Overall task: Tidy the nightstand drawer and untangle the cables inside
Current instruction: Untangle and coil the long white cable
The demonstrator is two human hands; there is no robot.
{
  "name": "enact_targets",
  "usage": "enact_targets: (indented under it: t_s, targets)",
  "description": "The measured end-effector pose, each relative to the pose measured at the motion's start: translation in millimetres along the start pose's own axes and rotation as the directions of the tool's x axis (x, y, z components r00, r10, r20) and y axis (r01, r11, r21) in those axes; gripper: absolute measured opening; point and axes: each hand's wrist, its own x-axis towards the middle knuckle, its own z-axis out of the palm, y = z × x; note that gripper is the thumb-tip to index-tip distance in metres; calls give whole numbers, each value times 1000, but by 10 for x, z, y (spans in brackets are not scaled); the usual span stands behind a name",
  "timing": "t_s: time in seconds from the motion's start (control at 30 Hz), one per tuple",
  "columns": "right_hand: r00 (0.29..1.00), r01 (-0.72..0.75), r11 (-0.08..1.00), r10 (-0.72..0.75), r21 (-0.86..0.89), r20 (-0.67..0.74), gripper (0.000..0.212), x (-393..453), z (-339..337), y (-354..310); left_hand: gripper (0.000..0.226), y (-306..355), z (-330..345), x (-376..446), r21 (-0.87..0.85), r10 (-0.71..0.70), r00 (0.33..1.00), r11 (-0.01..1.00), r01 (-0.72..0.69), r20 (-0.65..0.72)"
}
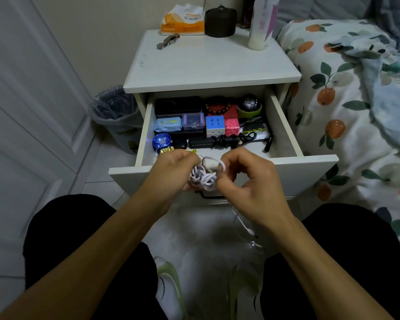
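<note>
Landmark: a white nightstand drawer (284,167) is pulled fully open, and every place below is given relative to it.
Tangled cable: a knotted white cable (203,177) is held in mid-air just in front of the drawer's front panel, level with its top edge; 1 loose strand is seen trailing down below the panel toward the floor.
Left hand: the left hand (174,168) is curled, and its fingertips are pinched on the left side of the knot.
Right hand: the right hand (247,179) is bent inward, with thumb and fingers pinched on the right side of the knot and 1 loop hooked over a finger.
Inside the drawer, back row: a black case (178,106), a brown bead bracelet (218,109) and a round black-and-green gadget (249,106) are lined up.
Inside the drawer, middle: a blue tissue pack (168,125), a purple box (193,121), a puzzle cube (214,125) and a pink cube (231,127) are set side by side.
Inside the drawer, front: a blue yo-yo (162,141) and a coiled black cable (226,140) are laid near the hands.
Left of the drawer: a lined waste bin (116,112) is stood on the floor.
Right of the drawer: a fruit-print bedcover (346,93) is spread.
</note>
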Motion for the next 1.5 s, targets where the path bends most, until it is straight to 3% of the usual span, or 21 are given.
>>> enact_targets:
  t_s: [0.17,0.3,0.37,0.47,0.53,0.6,0.63,0.7,0.77,0.8,0.83,0.9,0.93,1.0,1.13,1.2,1.3,1.33,1.43,1.5]
  targets:
    - [931,-363,854,349,373,107,12,105,-28,51,11,-31,-11,-32,210,204,979,956,-205,26]
    - [867,-482,518,396,707,301,20,141,-119,39,13,-34,-31,-59,288,290,957,917,-275,-11]
    - [836,-527,507,455,682,308,30,153,-162,26,14,-16,-42,-94,263,322,946,910,-321,42]
    - [831,-517,622,530,587,170,47,152,-190,39,17,-29,-26,-142,274,305,946,906,-323,109]
    - [822,-458,525,558,718,115,40,155,-196,42,19,-41,-11,-134,255,256,960,926,-277,113]
    - [784,-462,406,603,789,149,39,176,-210,55,20,-43,0,-131,232,213,970,944,-236,120]
    - [772,-503,438,616,745,159,42,182,-226,66,19,-42,0,-134,271,251,960,922,-276,124]
    - [812,-575,726,562,377,157,41,166,-269,98,17,-55,6,-163,391,382,907,819,-421,177]
    - [863,-443,897,428,-6,267,30,138,-305,88,14,-66,13,-197,445,443,863,740,-504,243]
    - [881,-369,928,368,-52,297,29,128,-317,97,13,-70,9,-205,451,454,854,726,-520,254]
    - [905,-333,943,326,-22,273,30,119,-326,97,14,-70,4,-207,450,460,852,724,-523,249]
    - [932,-360,902,360,238,48,33,140,-359,124,18,-58,-19,-181,427,455,868,757,-495,199]
    - [896,-384,832,441,401,-57,32,165,-387,152,19,-57,-27,-169,412,444,880,780,-472,167]
    - [804,-456,700,589,549,-84,30,214,-399,174,18,-57,-24,-168,407,426,895,800,-442,136]
    - [807,-573,757,587,312,59,28,184,-315,221,13,-38,19,-193,398,396,905,814,-423,152]
    - [819,-554,758,569,344,66,28,189,-300,194,13,-8,19,-173,329,379,915,854,-403,136]
    - [825,-528,693,557,490,100,25,212,-343,146,31,27,-5,-150,157,329,940,927,-340,93]
    - [843,-519,729,524,447,124,26,203,-372,141,34,38,-10,-151,103,295,952,947,-303,83]
    - [880,-411,910,381,50,283,35,148,-412,112,34,47,-7,-132,-14,188,980,982,-188,65]
    - [909,-353,930,314,106,275,33,136,-403,97,31,38,-22,-105,-30,155,986,988,-153,63]
